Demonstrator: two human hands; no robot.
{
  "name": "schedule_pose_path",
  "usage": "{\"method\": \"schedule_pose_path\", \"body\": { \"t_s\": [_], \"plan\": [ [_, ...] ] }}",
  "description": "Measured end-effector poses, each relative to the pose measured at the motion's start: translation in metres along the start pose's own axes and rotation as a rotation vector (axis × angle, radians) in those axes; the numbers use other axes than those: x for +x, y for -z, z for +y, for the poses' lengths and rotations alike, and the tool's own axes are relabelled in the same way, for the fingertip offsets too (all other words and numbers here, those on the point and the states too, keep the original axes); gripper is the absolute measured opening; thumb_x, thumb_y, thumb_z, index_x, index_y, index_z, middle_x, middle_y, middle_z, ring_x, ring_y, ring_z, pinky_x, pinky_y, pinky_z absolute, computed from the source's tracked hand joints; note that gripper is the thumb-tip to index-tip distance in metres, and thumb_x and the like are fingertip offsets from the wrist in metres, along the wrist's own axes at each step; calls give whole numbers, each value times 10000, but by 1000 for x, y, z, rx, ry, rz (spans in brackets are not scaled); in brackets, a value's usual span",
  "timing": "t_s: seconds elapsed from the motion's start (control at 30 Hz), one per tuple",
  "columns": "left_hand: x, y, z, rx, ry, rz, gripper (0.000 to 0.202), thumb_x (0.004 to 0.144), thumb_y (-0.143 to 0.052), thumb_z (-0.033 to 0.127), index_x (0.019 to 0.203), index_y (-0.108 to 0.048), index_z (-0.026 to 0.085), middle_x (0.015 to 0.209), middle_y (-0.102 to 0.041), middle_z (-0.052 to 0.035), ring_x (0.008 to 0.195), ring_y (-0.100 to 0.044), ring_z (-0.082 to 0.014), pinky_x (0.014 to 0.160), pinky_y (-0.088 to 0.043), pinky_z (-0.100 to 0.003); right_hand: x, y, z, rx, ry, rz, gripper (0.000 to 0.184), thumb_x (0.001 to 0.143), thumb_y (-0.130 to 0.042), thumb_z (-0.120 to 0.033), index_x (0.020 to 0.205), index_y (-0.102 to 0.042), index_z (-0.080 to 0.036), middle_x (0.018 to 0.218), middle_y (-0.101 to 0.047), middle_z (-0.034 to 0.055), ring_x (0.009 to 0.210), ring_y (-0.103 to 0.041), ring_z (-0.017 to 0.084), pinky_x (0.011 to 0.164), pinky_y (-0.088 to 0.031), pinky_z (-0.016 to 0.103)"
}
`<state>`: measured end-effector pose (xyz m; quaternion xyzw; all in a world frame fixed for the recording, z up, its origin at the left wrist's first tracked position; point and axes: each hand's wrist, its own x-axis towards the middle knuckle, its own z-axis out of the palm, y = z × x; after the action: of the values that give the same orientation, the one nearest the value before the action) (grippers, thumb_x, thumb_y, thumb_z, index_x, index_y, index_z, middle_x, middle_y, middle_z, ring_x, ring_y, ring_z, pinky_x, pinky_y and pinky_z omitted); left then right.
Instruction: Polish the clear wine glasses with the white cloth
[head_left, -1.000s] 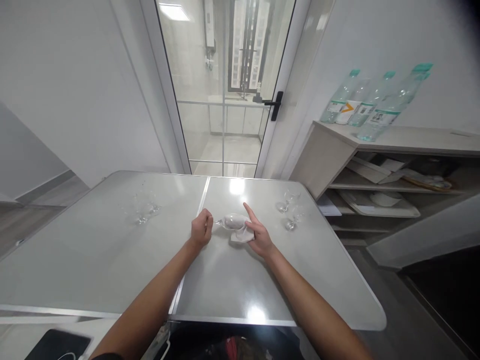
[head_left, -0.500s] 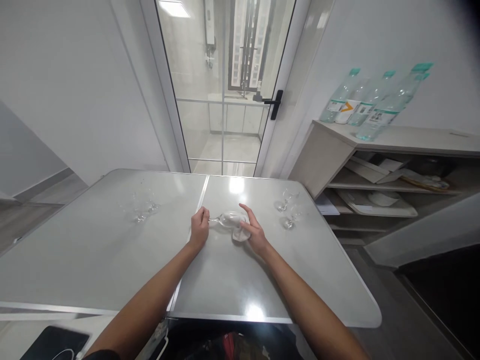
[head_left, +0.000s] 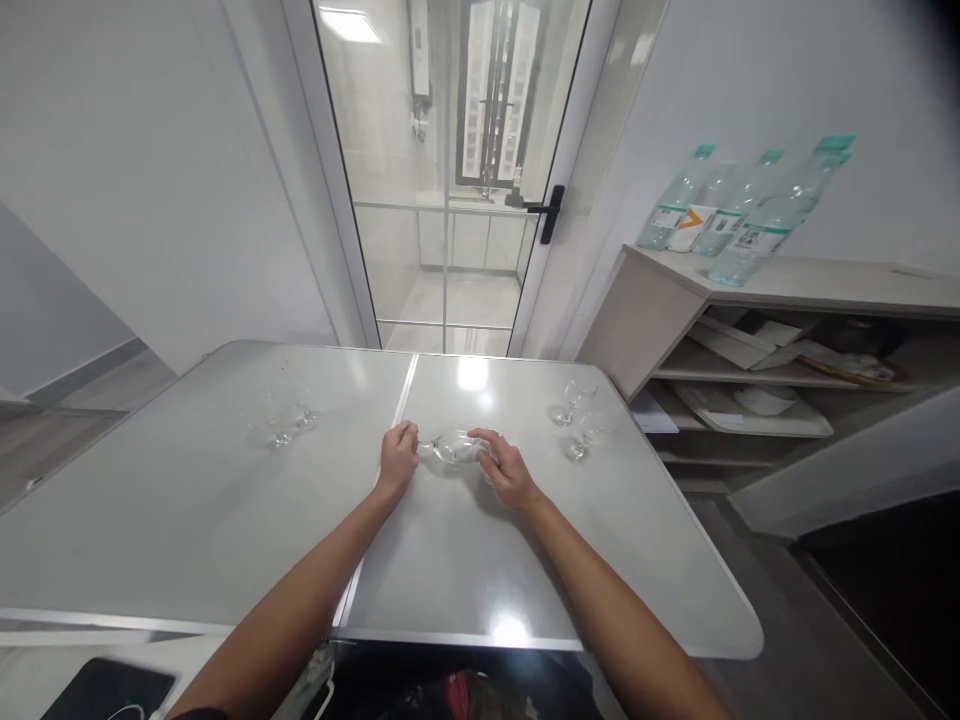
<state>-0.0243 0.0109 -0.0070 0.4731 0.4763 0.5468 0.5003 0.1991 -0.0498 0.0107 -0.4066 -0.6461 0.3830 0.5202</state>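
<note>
A clear wine glass (head_left: 451, 447) is held on its side above the table, its stem to the left and its bowl to the right. My left hand (head_left: 399, 456) is closed around the stem and foot end. At the bowl's mouth is my right hand (head_left: 511, 474), its fingers bent over the rim. Some of a white cloth (head_left: 471, 453) shows inside the bowl, by my right fingers; the remainder is hidden by the hand.
Two stemmed glasses (head_left: 576, 447) stand at the table's right side. More clear glasses (head_left: 283, 436) stand on the left, hard to separate. Plastic bottles (head_left: 757, 240) top a shelf unit (head_left: 675, 290) to the right. A glass door (head_left: 446, 205) rises behind the table (head_left: 450, 560).
The cloth that hung below my right hand is now mostly out of sight, partly inside the bowl. My right fingers have curled over the rim. My left hand keeps its hold.
</note>
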Motion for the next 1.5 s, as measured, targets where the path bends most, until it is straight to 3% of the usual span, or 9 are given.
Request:
{"method": "schedule_pose_path", "body": {
  "t_s": [0.1, 0.2, 0.37, 0.57, 0.7, 0.9, 1.07, 1.33, 1.5],
  "plan": [
    [-6, -3, 0, 95, -124, 15, 361, 924, -554, 433, 674, -390, 231, 589, -297, 62, 492, -280, -110, 447, -254, -237, 2, -2, 2, 253, -166, 125, 451, 941, -638, -424, 1371, -593, -294, 1117, -680, 28, 973, -626, 229, 878, -494, 326],
    [-13, -4, 3, 243, -307, 24, 341, 958, -541, 404, 697, -414, 226, 599, -351, 44, 539, -338, -128, 510, -300, -256, 3, -6, -3, 508, -318, 60, 653, 919, -657, -435, 1522, -449, -295, 949, -679, 8, 783, -607, 195, 687, -473, 269],
    [-13, -5, 5, 215, -296, 64, 378, 974, -519, 412, 678, -371, 230, 597, -313, 42, 536, -301, -133, 496, -275, -262, -1, -9, -12, 466, -259, -23, 586, 903, -689, -445, 1443, -556, -260, 903, -677, 12, 728, -577, 175, 656, -461, 257],
    [-7, -4, 5, 49, -164, 63, 393, 964, -514, 445, 680, -345, 233, 611, -271, 55, 511, -281, -112, 445, -262, -225, 2, -7, 2, 460, -204, 328, 504, 859, -746, -438, 1309, -589, -272, 742, -612, -39, 609, -557, 146, 552, -456, 236],
    [-7, -4, 9, -17, -153, 78, 386, 938, -555, 456, 683, -374, 230, 611, -272, 59, 500, -271, -104, 432, -261, -214, 9, -3, 15, 602, -231, 564, 591, 833, -753, -401, 1378, -559, -276, 1003, -730, 18, 842, -698, 199, 730, -559, 306],
    [-16, -8, 12, 83, -212, -147, 394, 937, -568, 466, 672, -414, 219, 585, -332, 46, 517, -302, -111, 473, -259, -232, 3, -6, 12, 429, -184, 197, 379, 805, -727, -461, 1104, -755, -229, 1148, -755, 88, 1129, -672, 311, 956, -544, 454],
    [-16, -8, 9, 119, -213, -143, 345, 878, -588, 415, 631, -456, 214, 534, -380, 37, 512, -323, -121, 493, -267, -250, -4, -1, -2, 383, -172, -56, 197, 773, -767, -399, 842, -806, -219, 1049, -780, 82, 1058, -685, 326, 959, -530, 443],
    [-21, -7, 13, 101, -251, 59, 395, 951, -540, 466, 663, -400, 234, 571, -337, 40, 519, -328, -134, 497, -290, -263, 6, -19, 10, 733, -432, -36, 369, 906, -593, -474, 1067, -752, -183, 967, -789, 90, 942, -738, 293, 846, -586, 417],
    [-19, -10, 12, 144, -254, 51, 386, 955, -546, 450, 667, -409, 232, 583, -351, 36, 523, -333, -135, 488, -289, -265, 3, -14, 5, 678, -322, 19, 395, 905, -621, -468, 1191, -718, -213, 1090, -773, 82, 1018, -722, 288, 869, -574, 414]
  ]
}}
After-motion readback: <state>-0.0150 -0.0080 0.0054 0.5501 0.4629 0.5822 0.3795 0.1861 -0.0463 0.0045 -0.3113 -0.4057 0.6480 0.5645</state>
